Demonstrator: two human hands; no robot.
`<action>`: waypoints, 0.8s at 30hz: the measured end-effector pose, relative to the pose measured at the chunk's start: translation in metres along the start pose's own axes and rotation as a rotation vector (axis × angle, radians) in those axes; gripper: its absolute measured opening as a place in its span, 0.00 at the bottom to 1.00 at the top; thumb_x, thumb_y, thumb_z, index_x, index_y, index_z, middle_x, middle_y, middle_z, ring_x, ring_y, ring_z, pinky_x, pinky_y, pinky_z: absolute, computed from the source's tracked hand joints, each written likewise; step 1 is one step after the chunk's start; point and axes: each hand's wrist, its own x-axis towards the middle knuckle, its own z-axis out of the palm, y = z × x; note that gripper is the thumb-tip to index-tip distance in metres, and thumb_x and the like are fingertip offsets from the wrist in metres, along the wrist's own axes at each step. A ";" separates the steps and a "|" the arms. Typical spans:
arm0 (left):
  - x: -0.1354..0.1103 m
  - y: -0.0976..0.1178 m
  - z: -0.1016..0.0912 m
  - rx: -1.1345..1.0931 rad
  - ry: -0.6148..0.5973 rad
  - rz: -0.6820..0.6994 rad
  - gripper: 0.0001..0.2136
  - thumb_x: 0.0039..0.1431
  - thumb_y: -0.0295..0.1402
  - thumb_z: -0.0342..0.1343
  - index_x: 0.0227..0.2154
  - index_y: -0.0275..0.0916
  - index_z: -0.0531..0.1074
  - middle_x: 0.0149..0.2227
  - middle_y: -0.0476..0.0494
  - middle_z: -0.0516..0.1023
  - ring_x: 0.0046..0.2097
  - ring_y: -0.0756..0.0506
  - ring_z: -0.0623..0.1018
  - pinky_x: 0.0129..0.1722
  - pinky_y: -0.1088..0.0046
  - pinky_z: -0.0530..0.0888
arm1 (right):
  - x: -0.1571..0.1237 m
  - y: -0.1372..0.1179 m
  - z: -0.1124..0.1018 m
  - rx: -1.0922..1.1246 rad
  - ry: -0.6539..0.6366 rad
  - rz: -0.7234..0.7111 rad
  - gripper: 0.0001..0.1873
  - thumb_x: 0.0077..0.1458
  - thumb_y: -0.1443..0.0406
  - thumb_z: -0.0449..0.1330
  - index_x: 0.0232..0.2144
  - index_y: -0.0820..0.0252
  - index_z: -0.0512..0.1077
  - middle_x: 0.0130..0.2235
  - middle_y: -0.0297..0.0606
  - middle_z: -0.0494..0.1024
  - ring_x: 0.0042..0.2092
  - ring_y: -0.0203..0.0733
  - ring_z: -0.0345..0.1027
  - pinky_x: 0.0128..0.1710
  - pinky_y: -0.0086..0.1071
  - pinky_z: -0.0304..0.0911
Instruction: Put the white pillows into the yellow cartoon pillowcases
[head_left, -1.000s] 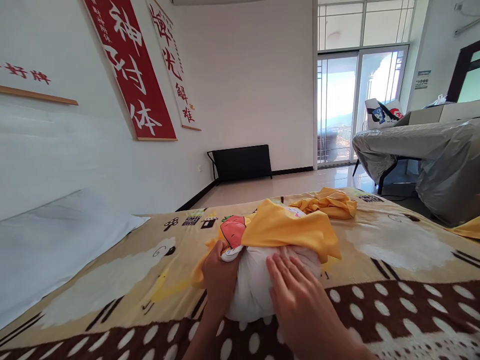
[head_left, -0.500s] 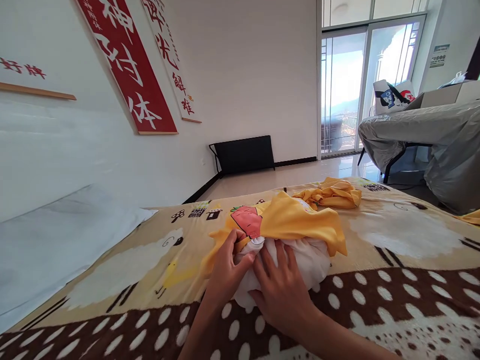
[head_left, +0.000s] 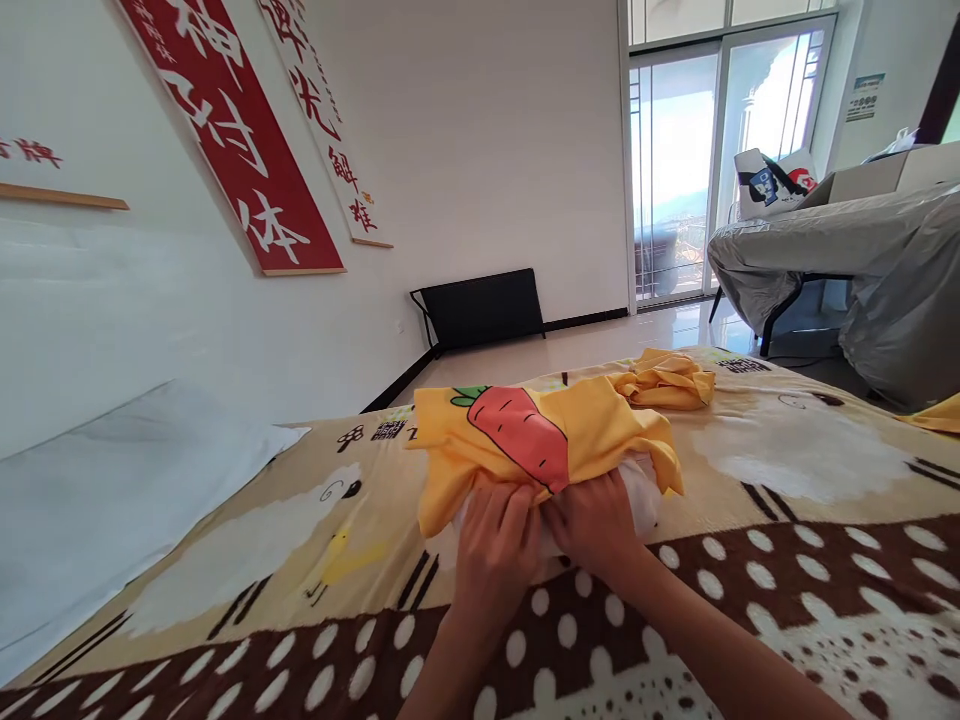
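A yellow cushion cover (head_left: 517,430) with a large carrot print lies draped over a white cushion insert (head_left: 641,500) on the bed. The fingers of my left hand (head_left: 495,545) are curled onto the cover's near edge, just below the carrot's tip. Close beside it, my right hand (head_left: 596,520) is closed at the same edge, its fingertips tucked under the yellow cloth. The white insert shows to the right of my right hand and in a strip below the cover. My hands and the cloth hide the rest of it.
Behind the cover lies a bunched yellow cloth (head_left: 667,380). A white pillow (head_left: 135,480) is at the left of the patterned blanket (head_left: 810,450). At the right, a table (head_left: 825,235) under plastic film bears boxes. A black folded item (head_left: 480,310) leans by the wall.
The yellow cover has been pulled toward me and spread, so the whole carrot shows and less white is visible. My right hand went from lying on the insert to gripping the cover's edge.
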 end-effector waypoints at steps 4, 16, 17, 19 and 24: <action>-0.003 -0.023 -0.001 0.033 0.140 -0.068 0.08 0.54 0.23 0.53 0.37 0.36 0.69 0.35 0.39 0.74 0.40 0.43 0.74 0.44 0.67 0.70 | 0.011 0.016 -0.006 -0.030 0.124 0.117 0.22 0.59 0.51 0.51 0.37 0.63 0.74 0.35 0.49 0.78 0.42 0.52 0.69 0.44 0.41 0.55; -0.008 -0.054 0.010 -0.245 -0.068 -0.560 0.12 0.59 0.37 0.50 0.43 0.37 0.70 0.35 0.43 0.76 0.32 0.49 0.73 0.35 0.72 0.72 | 0.019 0.033 -0.022 0.011 0.079 0.136 0.26 0.58 0.48 0.50 0.44 0.63 0.71 0.37 0.46 0.77 0.41 0.51 0.69 0.43 0.40 0.58; -0.009 -0.059 0.012 -0.253 -0.071 -0.561 0.13 0.60 0.37 0.50 0.44 0.37 0.70 0.37 0.42 0.76 0.34 0.48 0.74 0.37 0.70 0.72 | 0.018 0.031 -0.023 0.007 0.049 0.114 0.26 0.58 0.48 0.50 0.45 0.63 0.71 0.37 0.46 0.77 0.41 0.50 0.69 0.42 0.39 0.58; -0.011 -0.068 0.014 -0.285 -0.084 -0.568 0.14 0.60 0.36 0.48 0.44 0.36 0.71 0.41 0.39 0.75 0.38 0.46 0.74 0.41 0.67 0.72 | 0.017 0.026 -0.027 0.007 -0.013 0.074 0.26 0.57 0.49 0.51 0.47 0.62 0.69 0.38 0.45 0.77 0.41 0.50 0.69 0.41 0.39 0.58; -0.020 -0.094 0.014 -0.464 -0.283 -0.635 0.21 0.56 0.39 0.50 0.49 0.35 0.70 0.49 0.34 0.74 0.45 0.41 0.75 0.43 0.64 0.73 | 0.014 0.017 -0.037 0.055 -0.149 0.034 0.32 0.47 0.47 0.62 0.50 0.59 0.67 0.43 0.45 0.76 0.46 0.53 0.67 0.44 0.41 0.58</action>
